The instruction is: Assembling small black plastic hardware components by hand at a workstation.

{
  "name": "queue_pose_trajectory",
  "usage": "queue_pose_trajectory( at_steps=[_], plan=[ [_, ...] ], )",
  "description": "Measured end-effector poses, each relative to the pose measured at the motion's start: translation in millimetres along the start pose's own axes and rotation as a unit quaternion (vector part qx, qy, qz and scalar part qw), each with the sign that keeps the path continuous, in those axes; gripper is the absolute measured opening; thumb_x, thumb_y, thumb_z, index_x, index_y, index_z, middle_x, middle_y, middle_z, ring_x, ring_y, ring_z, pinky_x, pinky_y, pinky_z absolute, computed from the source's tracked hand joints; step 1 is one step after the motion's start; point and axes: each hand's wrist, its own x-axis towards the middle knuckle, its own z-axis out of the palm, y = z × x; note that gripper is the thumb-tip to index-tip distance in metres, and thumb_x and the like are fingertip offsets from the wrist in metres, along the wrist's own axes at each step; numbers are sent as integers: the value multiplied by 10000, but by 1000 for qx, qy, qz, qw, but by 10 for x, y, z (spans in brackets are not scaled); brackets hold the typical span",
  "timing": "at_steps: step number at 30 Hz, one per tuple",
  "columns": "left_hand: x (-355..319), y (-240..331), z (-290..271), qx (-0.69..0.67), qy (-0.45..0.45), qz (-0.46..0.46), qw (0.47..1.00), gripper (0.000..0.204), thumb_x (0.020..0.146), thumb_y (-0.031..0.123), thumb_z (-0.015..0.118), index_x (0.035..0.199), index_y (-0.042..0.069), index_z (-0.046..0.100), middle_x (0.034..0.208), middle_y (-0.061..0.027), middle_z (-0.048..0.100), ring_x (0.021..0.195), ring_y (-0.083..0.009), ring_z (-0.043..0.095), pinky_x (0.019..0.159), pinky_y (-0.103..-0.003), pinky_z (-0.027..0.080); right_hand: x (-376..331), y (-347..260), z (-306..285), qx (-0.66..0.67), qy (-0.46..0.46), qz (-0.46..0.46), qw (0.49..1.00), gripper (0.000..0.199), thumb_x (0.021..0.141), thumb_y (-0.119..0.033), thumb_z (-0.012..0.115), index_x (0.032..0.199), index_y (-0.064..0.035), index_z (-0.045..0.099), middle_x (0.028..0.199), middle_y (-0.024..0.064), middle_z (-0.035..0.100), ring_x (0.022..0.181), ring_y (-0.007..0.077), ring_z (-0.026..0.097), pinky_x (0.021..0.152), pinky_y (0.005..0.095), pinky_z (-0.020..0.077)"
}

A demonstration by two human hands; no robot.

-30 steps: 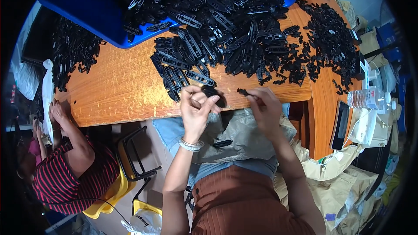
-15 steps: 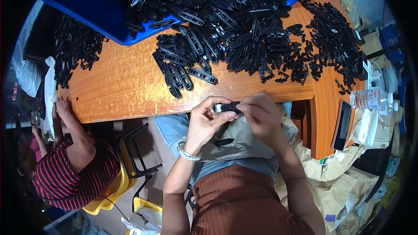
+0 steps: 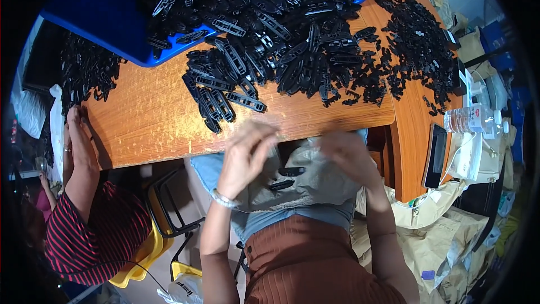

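My left hand (image 3: 246,155), blurred by motion, hovers at the table's near edge, close to a heap of long black plastic clips (image 3: 225,81). To its right my right hand (image 3: 346,156) is smeared too, above my lap at the same edge. The fingers of neither hand show clearly. Between and below the hands, a black clip (image 3: 292,171) appears over the beige sack (image 3: 315,191) on my lap; whether it rests there or is falling I cannot tell. A second black clip (image 3: 282,184) lies just below it on the sack.
A blue bin (image 3: 95,22) spills black clips onto the wooden table (image 3: 152,112). Small black parts (image 3: 416,45) cover the right side. A phone (image 3: 435,157) and a plastic bottle (image 3: 467,119) are at the right. A person in a striped top (image 3: 104,236) works at the left.
The black clip held between both hands has been let go. My hands have moved apart, and a second clip now shows over the sack. The whole view has shifted slightly.
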Motion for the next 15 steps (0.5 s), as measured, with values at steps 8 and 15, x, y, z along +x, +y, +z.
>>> queue_pose_trajectory(
  at_steps=[8,15],
  plan=[
    [334,-190,-38,346,-17,-7,938,297,690,31,639,974,24,555,1002,-168,487,865,-293,524,664,-368,468,438,298,-92,-402,220,-106,882,143,720,-10,636,860,-32,617,886,83,553,817,261,518,692,366,402],
    [202,20,162,-107,142,-106,978,284,815,-9,577,1070,1,451,945,-124,576,883,-217,575,762,-307,464,289,362,22,-382,211,-133,890,177,727,3,627,887,-54,578,960,75,584,869,270,528,748,389,381]
  ],
)
